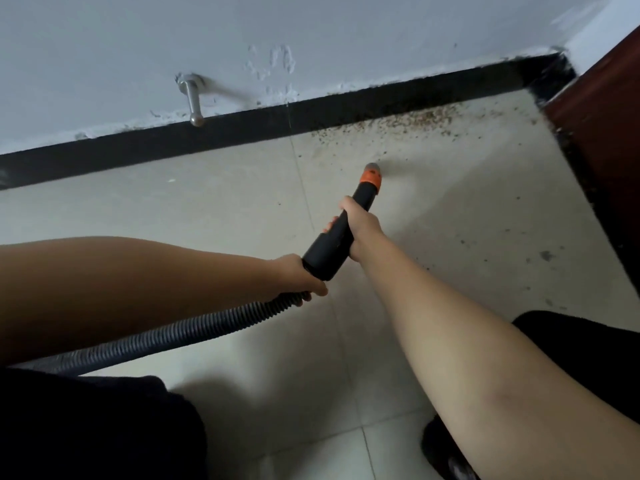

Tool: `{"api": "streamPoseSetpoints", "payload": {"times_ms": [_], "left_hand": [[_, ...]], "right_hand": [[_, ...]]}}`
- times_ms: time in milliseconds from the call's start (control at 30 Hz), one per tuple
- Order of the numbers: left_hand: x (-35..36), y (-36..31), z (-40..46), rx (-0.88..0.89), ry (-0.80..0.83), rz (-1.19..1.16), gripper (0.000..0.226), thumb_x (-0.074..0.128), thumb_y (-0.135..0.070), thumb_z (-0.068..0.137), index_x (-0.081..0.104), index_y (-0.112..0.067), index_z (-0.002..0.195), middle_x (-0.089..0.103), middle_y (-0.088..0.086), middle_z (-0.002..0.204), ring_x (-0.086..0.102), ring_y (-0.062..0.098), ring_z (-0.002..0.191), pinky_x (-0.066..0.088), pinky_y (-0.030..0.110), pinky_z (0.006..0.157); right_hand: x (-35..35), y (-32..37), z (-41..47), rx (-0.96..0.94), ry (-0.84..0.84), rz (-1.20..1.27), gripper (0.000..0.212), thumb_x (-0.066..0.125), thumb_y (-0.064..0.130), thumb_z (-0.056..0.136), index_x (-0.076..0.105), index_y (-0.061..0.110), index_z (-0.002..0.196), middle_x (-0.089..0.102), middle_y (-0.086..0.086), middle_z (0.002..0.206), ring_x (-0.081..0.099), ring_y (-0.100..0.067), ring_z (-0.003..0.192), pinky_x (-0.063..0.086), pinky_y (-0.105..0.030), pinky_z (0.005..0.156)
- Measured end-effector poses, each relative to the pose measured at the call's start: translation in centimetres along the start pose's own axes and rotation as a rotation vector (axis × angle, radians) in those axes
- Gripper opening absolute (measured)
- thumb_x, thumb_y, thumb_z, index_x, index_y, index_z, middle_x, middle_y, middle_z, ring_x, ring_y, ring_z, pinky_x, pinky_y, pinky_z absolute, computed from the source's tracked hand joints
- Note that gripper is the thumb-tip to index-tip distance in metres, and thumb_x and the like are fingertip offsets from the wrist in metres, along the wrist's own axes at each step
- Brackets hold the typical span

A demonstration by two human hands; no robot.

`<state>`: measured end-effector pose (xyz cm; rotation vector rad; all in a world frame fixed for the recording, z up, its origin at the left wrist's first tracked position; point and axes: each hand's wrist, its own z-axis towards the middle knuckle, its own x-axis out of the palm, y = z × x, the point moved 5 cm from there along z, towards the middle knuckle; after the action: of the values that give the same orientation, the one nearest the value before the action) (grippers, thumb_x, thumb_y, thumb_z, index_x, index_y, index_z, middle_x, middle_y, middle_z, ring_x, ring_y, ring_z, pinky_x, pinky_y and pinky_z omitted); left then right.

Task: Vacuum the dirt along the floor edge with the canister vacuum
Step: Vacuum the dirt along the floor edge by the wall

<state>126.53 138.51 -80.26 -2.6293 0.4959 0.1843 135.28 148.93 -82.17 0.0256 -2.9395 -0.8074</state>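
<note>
Where dirt lies, black nozzle (orange-collared) points.

black nozzle with orange collar, grey ribbed hose, beige tiles, black skirting, brown-speckled dirt

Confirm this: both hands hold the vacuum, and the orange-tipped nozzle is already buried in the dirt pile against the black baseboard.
Not quite. The head view shows the nozzle short of the dirt, which lies farther on by the baseboard. The left hand and right hand do hold the vacuum.
</note>
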Motion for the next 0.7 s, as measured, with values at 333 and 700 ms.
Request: {"api": "streamPoseSetpoints", "payload": {"times_ms": [333, 700], "left_hand": [[5.9, -5.9, 1.3, -0.071, -0.136, -0.062, 0.025, 0.072, -0.018, 0.080, 0.058, -0.007, 0.097, 0.060, 0.004, 0.071, 0.054, 0.014, 0.053, 0.047, 0.020, 0.049], [9.2, -6.0, 2.9, 0.097, -0.193, -0.234, 0.044, 0.077, -0.027, 0.078, 0.045, -0.014, 0.105, 0.060, 0.002, 0.079, 0.059, 0.011, 0.062, 0.050, 0.021, 0.051]], "right_hand": [[-6.6, 4.2, 2.0, 0.039, 0.079, -0.129, 0.016, 0.061, 0.019, 0.087, 0.053, 0.005, 0.082, 0.056, -0.005, 0.051, 0.056, -0.021, 0.050, 0.055, -0.037, 0.070], [-7.5, 4.2, 3.5, -0.028, 0.084, -0.253, 0.014, 0.057, 0.015, 0.087, 0.047, 0.007, 0.084, 0.050, -0.006, 0.056, 0.049, -0.020, 0.040, 0.047, -0.024, 0.044]]}}
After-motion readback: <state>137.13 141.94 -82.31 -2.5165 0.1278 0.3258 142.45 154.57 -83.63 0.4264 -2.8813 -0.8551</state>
